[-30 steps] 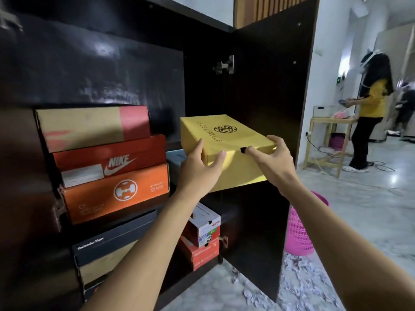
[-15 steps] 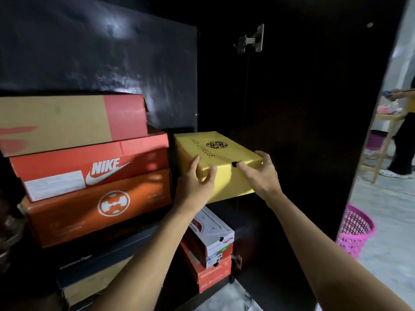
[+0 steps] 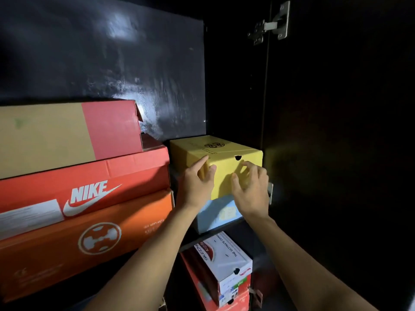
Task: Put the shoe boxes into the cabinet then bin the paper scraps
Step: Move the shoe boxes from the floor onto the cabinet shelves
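yellow shoe box (image 3: 226,153), long axis into cabinet (image 3: 112,52), short end facing out

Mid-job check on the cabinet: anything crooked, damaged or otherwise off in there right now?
Two things. The yellow box sits slightly turned on the light blue box, not squared to the Nike box beside it. The tan and red box on top has its right-end flap splayed open.
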A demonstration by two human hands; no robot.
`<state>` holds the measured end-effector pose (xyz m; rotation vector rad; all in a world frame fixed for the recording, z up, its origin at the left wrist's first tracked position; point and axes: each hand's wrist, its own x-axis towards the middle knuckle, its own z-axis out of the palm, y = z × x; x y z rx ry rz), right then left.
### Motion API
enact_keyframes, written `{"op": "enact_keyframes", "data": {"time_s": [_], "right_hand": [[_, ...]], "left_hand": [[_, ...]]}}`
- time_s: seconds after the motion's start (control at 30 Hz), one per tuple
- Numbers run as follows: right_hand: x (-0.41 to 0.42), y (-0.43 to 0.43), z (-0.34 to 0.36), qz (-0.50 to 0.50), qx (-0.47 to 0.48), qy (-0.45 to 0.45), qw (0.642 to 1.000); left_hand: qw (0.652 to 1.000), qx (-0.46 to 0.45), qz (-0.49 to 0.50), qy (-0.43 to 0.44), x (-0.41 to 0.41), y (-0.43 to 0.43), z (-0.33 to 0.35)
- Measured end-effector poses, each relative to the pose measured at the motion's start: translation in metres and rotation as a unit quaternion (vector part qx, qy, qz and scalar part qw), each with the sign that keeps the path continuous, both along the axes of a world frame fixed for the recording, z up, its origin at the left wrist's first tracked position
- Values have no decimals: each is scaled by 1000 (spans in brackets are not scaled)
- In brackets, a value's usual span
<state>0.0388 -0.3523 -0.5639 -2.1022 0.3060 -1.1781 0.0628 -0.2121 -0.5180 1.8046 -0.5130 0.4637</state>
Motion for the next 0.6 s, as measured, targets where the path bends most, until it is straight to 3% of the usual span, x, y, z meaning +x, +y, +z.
{"op": "enact_keyframes", "data": {"time_s": [0.27,0.4,0.6], "right_hand": [[4,-8,24,32,9,74,997],[-24,-12,29,42,-5,109,993],[-100,-11,27,77,28,128,988]], "left_hand": [[998,63,0,7,18,-1,6],[994,63,-33,84,-6,0,15],[990,71,-80,88,-72,8,22]]}}
